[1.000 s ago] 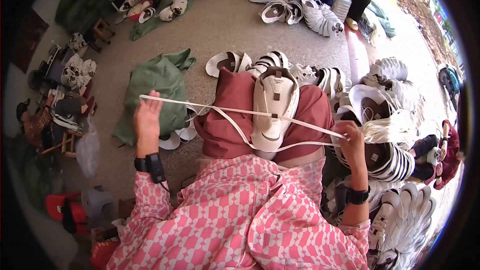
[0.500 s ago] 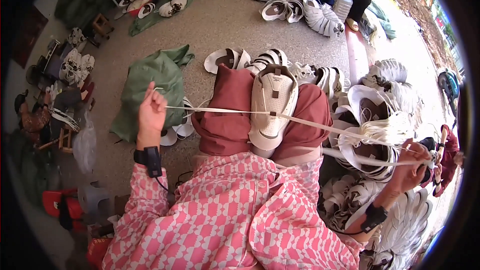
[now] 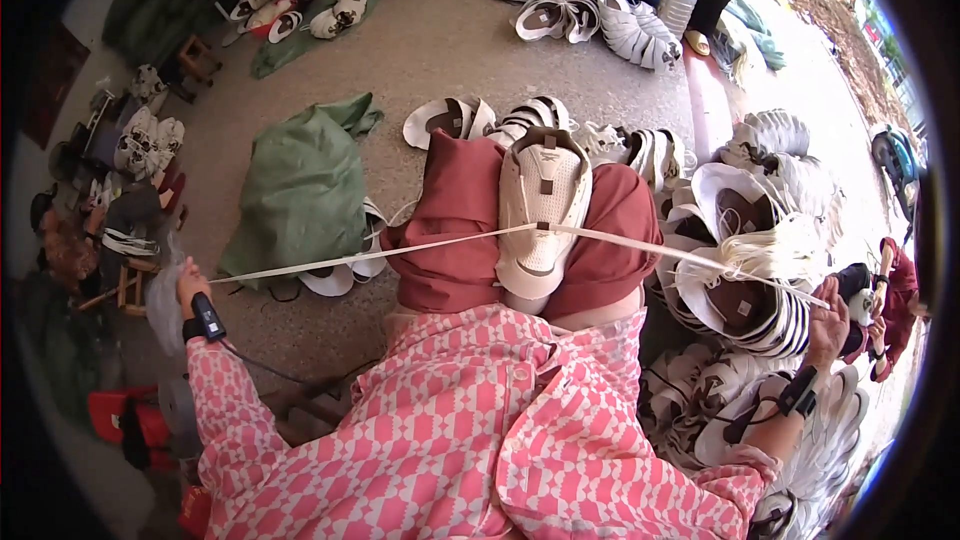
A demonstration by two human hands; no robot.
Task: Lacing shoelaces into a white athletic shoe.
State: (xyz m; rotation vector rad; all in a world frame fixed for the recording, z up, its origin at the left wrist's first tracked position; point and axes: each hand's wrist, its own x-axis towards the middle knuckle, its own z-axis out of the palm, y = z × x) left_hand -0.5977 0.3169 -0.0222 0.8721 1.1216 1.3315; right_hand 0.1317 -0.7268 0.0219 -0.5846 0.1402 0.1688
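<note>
A cream-white shoe upper (image 3: 566,180) rests between my knees, with its toe toward me. A flat white shoelace (image 3: 420,241) runs through a small dark loop near the toe end and stretches nearly straight out to both sides. Far to the left, my left hand (image 3: 192,285) is closed on one end of the lace. My right hand (image 3: 827,328), out at the right beyond the stacked uppers, pinches the other side of the lace between its fingers.
At my right stand stacks of white uppers (image 3: 715,195) with a bundle of white laces (image 3: 765,258) on top. A green cloth sack (image 3: 300,195) lies left of my knees. More uppers (image 3: 450,120) sit beyond my knees. Other people sit at the far side and left.
My left hand has moved down and out to the left, drawing a longer stretch of lace from the loop. My right hand has shifted slightly, and its side of the lace is now a single taut line.
</note>
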